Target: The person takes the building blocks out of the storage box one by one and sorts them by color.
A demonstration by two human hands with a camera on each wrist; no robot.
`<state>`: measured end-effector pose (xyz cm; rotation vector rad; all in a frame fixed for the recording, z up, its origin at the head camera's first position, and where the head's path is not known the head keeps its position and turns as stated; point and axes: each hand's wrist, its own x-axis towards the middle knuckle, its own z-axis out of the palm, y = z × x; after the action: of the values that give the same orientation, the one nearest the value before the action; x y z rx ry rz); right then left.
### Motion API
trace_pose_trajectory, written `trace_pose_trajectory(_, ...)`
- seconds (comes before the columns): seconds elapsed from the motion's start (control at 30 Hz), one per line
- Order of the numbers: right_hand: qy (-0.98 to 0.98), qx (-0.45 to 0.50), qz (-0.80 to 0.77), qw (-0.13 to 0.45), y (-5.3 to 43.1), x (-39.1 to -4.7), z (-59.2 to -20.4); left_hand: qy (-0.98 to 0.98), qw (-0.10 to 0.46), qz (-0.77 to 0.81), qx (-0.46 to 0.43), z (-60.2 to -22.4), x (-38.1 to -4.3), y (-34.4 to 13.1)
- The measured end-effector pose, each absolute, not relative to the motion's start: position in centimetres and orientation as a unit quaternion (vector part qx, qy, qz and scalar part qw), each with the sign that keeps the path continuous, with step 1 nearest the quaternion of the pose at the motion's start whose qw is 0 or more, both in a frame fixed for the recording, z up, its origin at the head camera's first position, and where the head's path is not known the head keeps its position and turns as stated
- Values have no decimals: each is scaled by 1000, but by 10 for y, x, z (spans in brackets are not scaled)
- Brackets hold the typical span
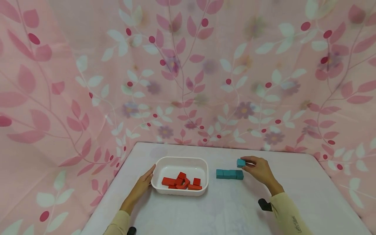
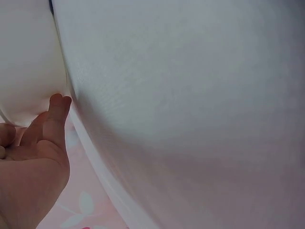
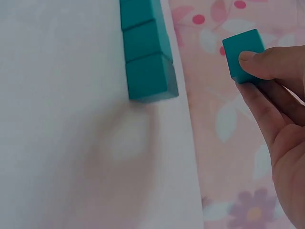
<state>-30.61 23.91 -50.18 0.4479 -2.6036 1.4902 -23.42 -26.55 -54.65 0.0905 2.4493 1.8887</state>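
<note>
My right hand [image 1: 259, 169] pinches a teal cube [image 3: 242, 53] between thumb and fingers, raised above the table. Just beneath and to its left in the head view, several teal blocks [image 1: 229, 174] stand side by side in a straight row. The right wrist view shows the end of this row [image 3: 147, 78] apart from the held cube. At the left, my left hand [image 1: 143, 180] rests against the side of a white tub [image 1: 180, 192], its fingers fairly straight along the wall. Several red blocks [image 1: 169, 181], one with an arched cut-out, lie loosely in the tub.
A white cloth [image 1: 223, 209] covers the table. Pink floral fabric [image 1: 188, 81] hangs behind the table and along its sides. Dark wrist-worn devices [image 1: 265, 205] show by both sleeves.
</note>
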Motion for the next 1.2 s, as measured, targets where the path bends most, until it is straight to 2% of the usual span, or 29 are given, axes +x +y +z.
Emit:
trace_pose_trajectory(0.57,-897,122,422,45,276,-306,-535,786,30,617,23,-548,-235,-266)
trace_pose_trajectory(1.2,-898,103,428,-1,268,-310,-551,793,34,608,23,-547,-235,-267)
